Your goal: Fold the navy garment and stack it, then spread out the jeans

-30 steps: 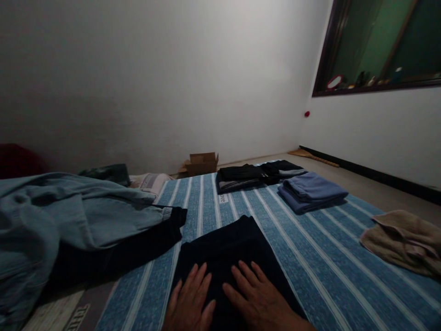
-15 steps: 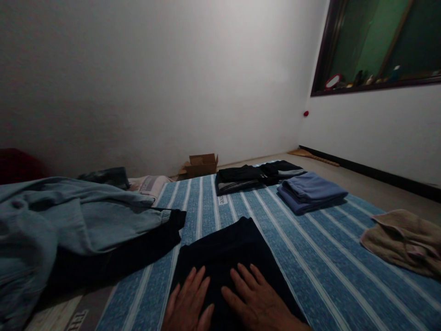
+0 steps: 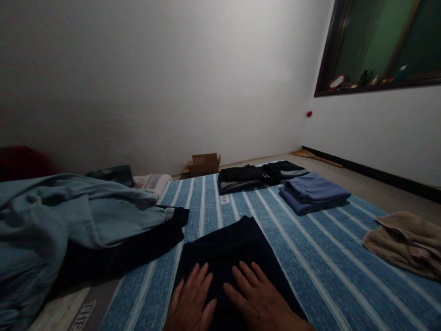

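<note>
A dark navy garment (image 3: 237,239), folded into a long flat shape, lies on the blue striped bed cover (image 3: 310,257) in front of me. My left hand (image 3: 191,296) rests flat on its near left part, fingers stretched out. Beside it, my right hand (image 3: 258,294) presses palm down on the same cloth with its fingers apart. Neither hand grips anything. The garment's near end is hidden under my hands and cut off by the frame's lower edge.
A light denim garment (image 3: 113,216) and dark clothing (image 3: 138,253) lie at left. Folded blue cloth (image 3: 313,193) and folded black clothes (image 3: 241,177) sit further back. A brown towel (image 3: 406,239) is at right. Behind the bed stands a cardboard box (image 3: 205,164).
The view has shifted slightly, so everything appears a little further right. Both hands stay flat on the navy garment, with no clear movement over it.
</note>
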Demonstrator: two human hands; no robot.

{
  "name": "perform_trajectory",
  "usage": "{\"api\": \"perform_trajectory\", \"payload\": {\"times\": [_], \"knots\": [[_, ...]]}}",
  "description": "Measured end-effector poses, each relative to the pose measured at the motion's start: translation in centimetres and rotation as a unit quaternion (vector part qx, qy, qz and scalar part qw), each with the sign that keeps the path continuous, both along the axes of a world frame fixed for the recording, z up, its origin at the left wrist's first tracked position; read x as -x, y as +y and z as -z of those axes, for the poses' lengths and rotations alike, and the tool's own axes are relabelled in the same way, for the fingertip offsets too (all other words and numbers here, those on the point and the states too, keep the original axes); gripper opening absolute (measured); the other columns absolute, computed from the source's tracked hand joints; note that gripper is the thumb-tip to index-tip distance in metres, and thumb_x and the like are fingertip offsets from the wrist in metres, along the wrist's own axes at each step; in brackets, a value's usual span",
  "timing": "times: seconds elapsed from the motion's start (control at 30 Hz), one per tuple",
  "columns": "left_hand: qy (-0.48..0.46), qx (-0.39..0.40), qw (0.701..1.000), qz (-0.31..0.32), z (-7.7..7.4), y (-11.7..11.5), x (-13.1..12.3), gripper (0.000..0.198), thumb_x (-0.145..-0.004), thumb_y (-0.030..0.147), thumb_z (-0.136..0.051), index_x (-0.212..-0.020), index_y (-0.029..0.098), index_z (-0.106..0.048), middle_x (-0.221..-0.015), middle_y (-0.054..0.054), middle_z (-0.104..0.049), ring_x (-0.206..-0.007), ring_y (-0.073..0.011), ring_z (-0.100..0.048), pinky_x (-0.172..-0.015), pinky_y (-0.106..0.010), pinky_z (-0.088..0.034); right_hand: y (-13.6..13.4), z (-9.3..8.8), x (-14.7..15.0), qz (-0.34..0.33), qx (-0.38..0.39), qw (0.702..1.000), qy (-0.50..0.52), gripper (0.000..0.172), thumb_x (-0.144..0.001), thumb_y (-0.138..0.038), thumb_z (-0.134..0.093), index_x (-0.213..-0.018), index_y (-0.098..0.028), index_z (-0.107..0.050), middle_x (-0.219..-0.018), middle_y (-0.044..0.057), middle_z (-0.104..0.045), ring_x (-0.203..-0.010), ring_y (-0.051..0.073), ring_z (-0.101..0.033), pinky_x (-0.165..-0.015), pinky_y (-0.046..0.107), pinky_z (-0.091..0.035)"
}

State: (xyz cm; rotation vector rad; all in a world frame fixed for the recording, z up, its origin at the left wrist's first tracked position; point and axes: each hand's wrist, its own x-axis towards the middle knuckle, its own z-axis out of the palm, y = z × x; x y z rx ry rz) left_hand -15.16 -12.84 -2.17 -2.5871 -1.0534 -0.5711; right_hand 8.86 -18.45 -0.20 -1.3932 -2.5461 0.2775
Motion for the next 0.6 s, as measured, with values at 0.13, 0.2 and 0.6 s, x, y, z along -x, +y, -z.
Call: {"api": "perform_trajectory", "payload": {"times": [0.13,0.2,0.6], "knots": [[0.006,-0.008,1.000,-0.002,-0.3,-0.3,-0.4,0.045,-0.089,0.025,-0.044,-0.134,0.026,-0.047,-0.136,-0.005,-0.052,-0.125,-0.0240,-0.048,-0.095,-0.042,-0.048,-0.4,-1.0,0.0,0.000,0.009,1.000,0.011,0.076,-0.085,-0.069,-0.035,-0.144,-0.021,-0.030,-0.148,0.017,-0.031,-0.136,0.037,-0.024,-0.108,0.056,-0.024],[0.005,0.006,1.000,-0.012,-0.7,-0.7,-0.7,0.043,-0.089,0.024,-0.044,-0.132,0.024,-0.049,-0.135,-0.006,-0.053,-0.125,-0.0246,-0.047,-0.095,-0.043,-0.048,-0.6,-1.5,0.0,-0.002,0.025,1.000,0.018,0.091,-0.076,-0.078,-0.039,-0.145,-0.020,-0.028,-0.149,0.018,-0.029,-0.137,0.038,-0.021,-0.109,0.056,-0.021],[0.003,0.146,0.988,-0.051,-2.7,-2.4,-2.2,0.042,-0.091,0.024,-0.043,-0.132,0.019,-0.049,-0.142,-0.009,-0.045,-0.134,-0.0256,-0.035,-0.105,-0.052,-0.035,-1.4,-2.4,-0.1,0.007,0.101,0.995,-0.001,0.083,-0.081,-0.067,-0.046,-0.147,-0.023,-0.023,-0.153,0.015,-0.017,-0.140,0.035,-0.009,-0.111,0.057,-0.010]]}}
